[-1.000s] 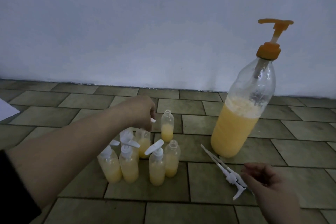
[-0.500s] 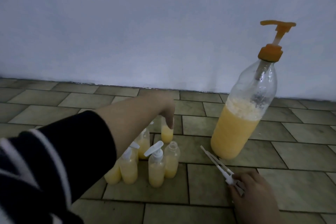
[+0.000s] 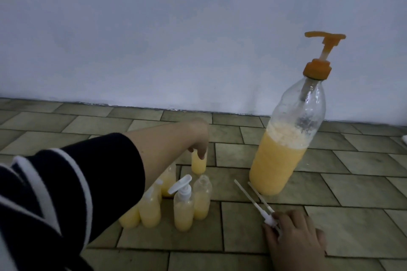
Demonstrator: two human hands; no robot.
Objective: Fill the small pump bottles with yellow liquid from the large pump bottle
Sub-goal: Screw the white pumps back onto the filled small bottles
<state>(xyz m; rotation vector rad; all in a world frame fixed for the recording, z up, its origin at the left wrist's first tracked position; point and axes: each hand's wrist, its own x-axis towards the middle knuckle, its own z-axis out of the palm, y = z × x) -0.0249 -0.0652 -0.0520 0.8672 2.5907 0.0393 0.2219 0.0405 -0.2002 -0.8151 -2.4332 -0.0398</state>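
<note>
At right of centre the large pump bottle (image 3: 286, 152) stands about half full of yellow liquid. Lower centre, about six small bottles (image 3: 184, 211) hold yellow liquid; the sleeve hides some. The left hand (image 3: 196, 136) grips the farthest bottle (image 3: 198, 164) from above. At the lower right, the right hand (image 3: 295, 237) rests on two loose white pumps (image 3: 255, 200); whether it grips them I cannot tell.

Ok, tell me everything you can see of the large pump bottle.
The large pump bottle is clear, ribbed plastic, standing upright on the tiled floor near the wall. An orange pump head, raised on its stem, sits on an orange collar, its spout pointing left. A dip tube runs down inside. Pale yellow liquid with a foamy top fills roughly the lower half. Neither hand touches it; two white loose pump tubes lie at its base, whether touching is unclear.
</note>
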